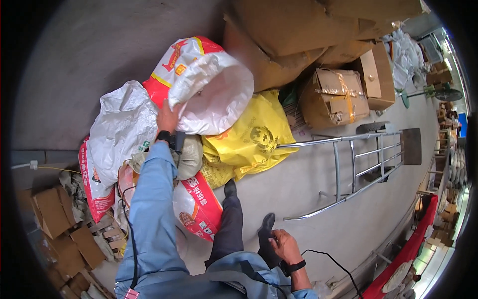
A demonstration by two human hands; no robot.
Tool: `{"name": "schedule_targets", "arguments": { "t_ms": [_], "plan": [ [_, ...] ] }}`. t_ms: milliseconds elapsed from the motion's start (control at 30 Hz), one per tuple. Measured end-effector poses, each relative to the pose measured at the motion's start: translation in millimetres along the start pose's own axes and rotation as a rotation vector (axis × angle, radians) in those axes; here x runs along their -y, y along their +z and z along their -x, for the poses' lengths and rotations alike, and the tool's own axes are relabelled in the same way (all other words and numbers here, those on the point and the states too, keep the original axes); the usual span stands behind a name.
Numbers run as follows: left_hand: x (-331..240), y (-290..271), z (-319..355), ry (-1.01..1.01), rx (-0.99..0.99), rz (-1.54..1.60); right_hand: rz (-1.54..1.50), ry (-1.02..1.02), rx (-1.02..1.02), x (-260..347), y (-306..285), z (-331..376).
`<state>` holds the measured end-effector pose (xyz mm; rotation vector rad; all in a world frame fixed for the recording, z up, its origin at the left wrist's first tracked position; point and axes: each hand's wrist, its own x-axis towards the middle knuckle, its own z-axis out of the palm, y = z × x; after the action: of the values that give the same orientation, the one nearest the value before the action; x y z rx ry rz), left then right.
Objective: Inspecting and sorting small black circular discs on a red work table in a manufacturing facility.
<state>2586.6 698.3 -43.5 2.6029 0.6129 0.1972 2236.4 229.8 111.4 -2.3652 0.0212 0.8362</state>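
The inside of the white, red and yellow sack [172,67] falls into pinkish shade, and I cannot make out its bottom or whether anything lies in it. Its near outer side is partly covered by the turned-down white rim [191,72], and its foot is lost behind the other bags. My left hand [168,118] is at the left edge of that rim, fingertips against the pale plastic — whether the grip is closed on it I cannot tell, as the finger ends are hard to make out. Something dark beside my left wristband [164,135] is too unclear to name. Large brown cardboard [298,30] at the far side runs out of view.

The sack stands in the far middle of the heap, between a crumpled white sack [122,132] on the left and a yellow sack [254,144] on the near right. Its wide, round mouth faces up and to the near right; the printed body lies behind, toward the far left. The long axis seems to run from far left to near right, though it is foreshortened.

My right hand [286,246] is near me, well apart from the sacks — fingers loosely curled, nothing visible in the grip.
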Motion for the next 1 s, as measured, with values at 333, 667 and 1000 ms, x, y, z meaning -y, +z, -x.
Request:
{"name": "schedule_targets", "arguments": {
  "t_ms": [333, 667, 1000],
  "plan": [
    [-95.0, -170.4, 50.8, 0.254, -0.123, 0.216, -0.322, -0.197, -0.266, 28.7, -52.0, -36.1],
    [-188.7, -254.7, 170.7, 0.286, -0.120, 0.255, -0.062, -0.729, -0.441, 134.3, -165.3, -136.5],
    [-291.3, -314.8, 334.2, 0.477, -0.096, 0.170, 0.144, -0.764, -0.815, 111.7, -54.9, -300.1]
  ]
}}
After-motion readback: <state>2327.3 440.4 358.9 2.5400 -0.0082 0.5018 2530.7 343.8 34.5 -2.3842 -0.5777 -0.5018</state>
